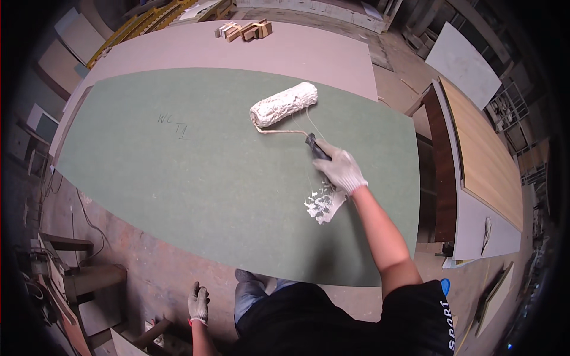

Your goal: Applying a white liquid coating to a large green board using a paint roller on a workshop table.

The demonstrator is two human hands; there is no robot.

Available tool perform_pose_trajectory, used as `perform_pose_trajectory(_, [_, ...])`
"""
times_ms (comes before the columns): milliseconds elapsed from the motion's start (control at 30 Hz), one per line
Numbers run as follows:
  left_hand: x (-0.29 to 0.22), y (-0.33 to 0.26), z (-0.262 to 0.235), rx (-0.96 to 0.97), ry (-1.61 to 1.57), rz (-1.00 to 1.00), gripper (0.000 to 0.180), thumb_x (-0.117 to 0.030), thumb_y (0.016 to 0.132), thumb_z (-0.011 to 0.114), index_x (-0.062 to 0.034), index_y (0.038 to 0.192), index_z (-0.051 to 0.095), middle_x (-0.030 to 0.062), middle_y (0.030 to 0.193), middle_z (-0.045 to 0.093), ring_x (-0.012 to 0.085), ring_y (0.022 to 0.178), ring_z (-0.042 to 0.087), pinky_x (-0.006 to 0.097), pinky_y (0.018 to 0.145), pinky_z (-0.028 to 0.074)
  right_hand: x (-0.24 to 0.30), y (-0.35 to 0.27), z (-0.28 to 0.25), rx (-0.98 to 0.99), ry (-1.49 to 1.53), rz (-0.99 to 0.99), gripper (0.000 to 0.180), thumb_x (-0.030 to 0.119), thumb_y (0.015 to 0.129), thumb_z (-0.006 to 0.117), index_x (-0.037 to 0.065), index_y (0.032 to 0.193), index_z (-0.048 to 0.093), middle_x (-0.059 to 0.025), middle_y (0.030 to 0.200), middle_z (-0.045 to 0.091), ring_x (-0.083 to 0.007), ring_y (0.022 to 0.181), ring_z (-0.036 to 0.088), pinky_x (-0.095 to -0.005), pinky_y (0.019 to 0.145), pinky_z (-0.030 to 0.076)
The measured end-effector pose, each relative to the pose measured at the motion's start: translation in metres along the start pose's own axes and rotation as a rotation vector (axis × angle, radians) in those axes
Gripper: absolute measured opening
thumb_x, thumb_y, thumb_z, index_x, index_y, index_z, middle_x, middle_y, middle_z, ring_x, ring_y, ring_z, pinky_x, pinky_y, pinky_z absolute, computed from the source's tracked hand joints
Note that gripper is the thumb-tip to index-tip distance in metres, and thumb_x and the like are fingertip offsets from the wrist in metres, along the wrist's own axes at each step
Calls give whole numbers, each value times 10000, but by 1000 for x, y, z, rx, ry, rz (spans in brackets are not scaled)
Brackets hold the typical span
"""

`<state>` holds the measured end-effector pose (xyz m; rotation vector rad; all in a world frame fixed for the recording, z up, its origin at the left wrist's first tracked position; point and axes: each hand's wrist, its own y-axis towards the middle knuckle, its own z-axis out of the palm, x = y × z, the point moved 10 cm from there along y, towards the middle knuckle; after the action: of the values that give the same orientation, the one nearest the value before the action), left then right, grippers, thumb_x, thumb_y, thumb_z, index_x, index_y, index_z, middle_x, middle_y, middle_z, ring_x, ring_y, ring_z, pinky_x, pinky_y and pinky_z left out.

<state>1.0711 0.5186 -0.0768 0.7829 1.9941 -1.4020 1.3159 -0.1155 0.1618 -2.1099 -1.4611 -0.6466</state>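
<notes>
My right hand (343, 169), in a pale knit glove, is wrapped round the black handle of a paint roller (285, 105). The roller's sleeve is thickly coated in a white, sticky-looking substance and is tilted above a large green panel (196, 160). Thin white strings trail from the sleeve. Beneath my right wrist, a patch of the white substance (323, 204) lies smeared on the panel. My left hand (199, 302), gloved too, hangs beside my leg, away from the panel. Its fingers are loosely bent and a little apart, with nothing visible in them.
A pinkish board (320, 50) extends under the green panel's far edge, with small bundled wood strips (249, 29) on it. To the right stands a stack with a wood-toned board (484, 148). Cables (89, 219) hang at the left, near a brown wooden frame (95, 282).
</notes>
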Motion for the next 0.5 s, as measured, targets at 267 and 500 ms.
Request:
perform_pose_trajectory(267, [16,62,-51,96,139,-104,616,-281,1039,671,-43,1575,485,52,1139,673,162,900,655,323,711,556,4,-59,-43,104,-78,202,626,373,888,722,191,1481,633,-193,1036,764,-332,869,731,-414,839,555])
perform_pose_trajectory(500, [70,76,-102,52,101,-308,575,-246,1025,689,-60,1537,506,37,1022,673,148,763,615,309,589,511,-43,-148,-67,-150,138,418,652,184,884,758,99,1515,618,-35,886,727,-99,574,572,-279,537,487])
